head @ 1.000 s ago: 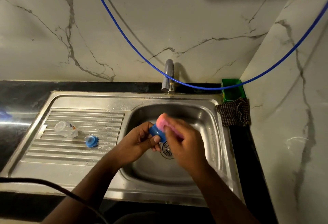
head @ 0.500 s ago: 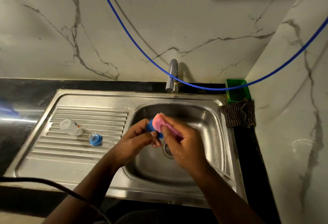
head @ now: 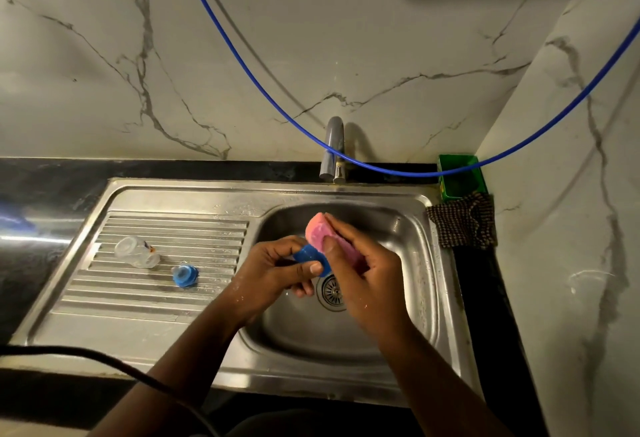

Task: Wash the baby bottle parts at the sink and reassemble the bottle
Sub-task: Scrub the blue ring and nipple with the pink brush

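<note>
Two hands over the basin (head: 408, 229): left hand (head: 277, 274) pinching one blue cap (head: 309, 257), right hand (head: 363, 274) gripping one pink sponge (head: 320, 234) against it. On the drainboard (head: 138, 312), one clear bottle (head: 136, 252) lying sideways, long axis left-right, beside one blue ring (head: 185, 275).

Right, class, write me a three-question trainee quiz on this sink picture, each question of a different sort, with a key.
1. True or false: the pink sponge is held in the right hand.
2. Which part does the left hand hold over the steel sink basin? A: clear plastic bottle body; B: blue plastic bottle part; C: checked cloth.
3. Fill in: the clear plastic bottle body and the small blue ring cap lie on the ribbed steel ______ left of the basin.

Key: 1 true; 2 B; 3 drainboard.
</note>
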`<state>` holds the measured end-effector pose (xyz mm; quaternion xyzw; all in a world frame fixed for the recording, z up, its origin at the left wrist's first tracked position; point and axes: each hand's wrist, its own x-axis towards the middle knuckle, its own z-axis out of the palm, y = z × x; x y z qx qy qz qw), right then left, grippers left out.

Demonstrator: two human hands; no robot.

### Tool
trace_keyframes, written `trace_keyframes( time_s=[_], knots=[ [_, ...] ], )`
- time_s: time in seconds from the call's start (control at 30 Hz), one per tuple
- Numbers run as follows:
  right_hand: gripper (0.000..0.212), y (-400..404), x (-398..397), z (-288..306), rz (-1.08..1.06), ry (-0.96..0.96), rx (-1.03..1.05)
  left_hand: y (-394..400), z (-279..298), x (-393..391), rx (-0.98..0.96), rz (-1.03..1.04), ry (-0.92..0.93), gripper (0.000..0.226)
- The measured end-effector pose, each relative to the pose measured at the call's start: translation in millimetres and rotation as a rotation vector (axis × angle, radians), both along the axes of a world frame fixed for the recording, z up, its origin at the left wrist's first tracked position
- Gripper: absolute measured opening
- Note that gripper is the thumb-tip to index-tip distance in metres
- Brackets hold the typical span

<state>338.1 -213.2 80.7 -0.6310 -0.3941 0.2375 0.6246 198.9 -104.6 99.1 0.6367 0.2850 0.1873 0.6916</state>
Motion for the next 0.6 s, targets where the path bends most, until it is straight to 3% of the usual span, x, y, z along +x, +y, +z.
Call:
trace_keyframes(
  time_s=[0.13, 0.27, 0.47, 0.6],
  knots=[
    [0.033, 3, 6, -6, 0.006, -0.028, -0.081, 5, 0, -1, 0.001, 0.011, -0.032, 0.008],
    [0.041, -5, 0, -8, 0.074, -0.132, 0.050, 9, -3, -9, 0.002, 0.001, -0.023, 0.010],
    [0.039, 3, 4, -18, 0.059, -0.089, 0.044, 5, -10, -14, 0.013, -0.041, -0.011, 0.024],
    [0.032, 10, 7, -25, 0.058, 0.167, -0.045, 6, -7, -13, 0.037, -0.083, 0.039, 0.026]
  ],
)
